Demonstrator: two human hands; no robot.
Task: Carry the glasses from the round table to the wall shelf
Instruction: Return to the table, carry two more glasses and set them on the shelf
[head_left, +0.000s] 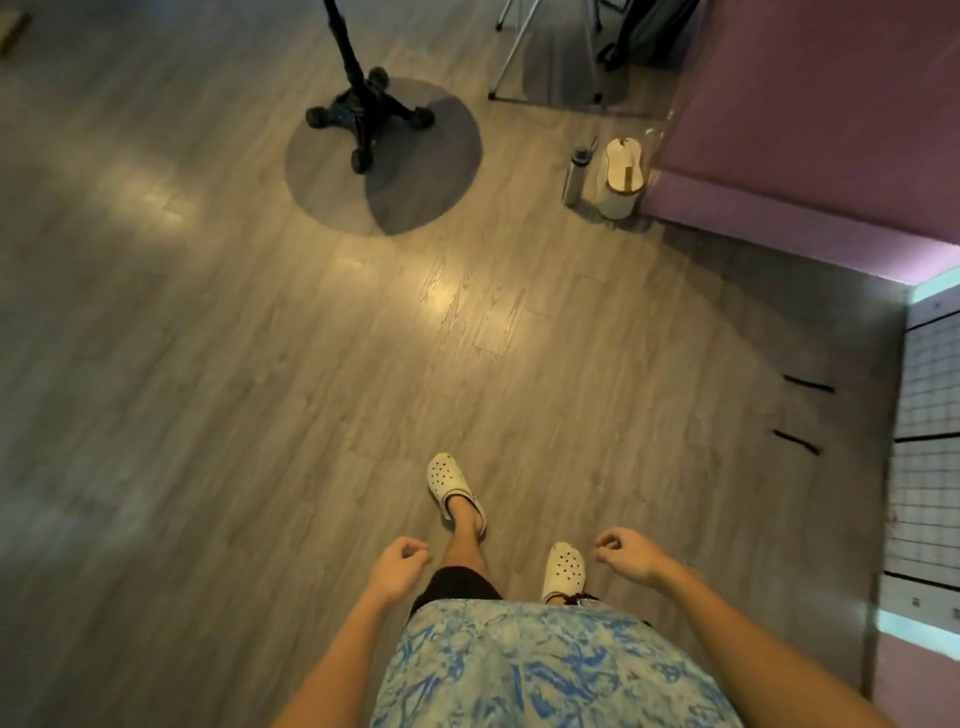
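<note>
Currently no glasses are in view, the left hand at 7 o'clock and right hand at 5 o'clock hang loosely curled and empty over the floor; glasses probably light, slippery, breakable, so grip the sides, not the rim.

Grey plank floor. Black wheeled stand base seen at 11 o'clock. Steel bottle and white bin stood just beside each other at 1 o'clock.

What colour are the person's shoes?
Cream-white clogs with little holes, best seen in the head view.
</note>
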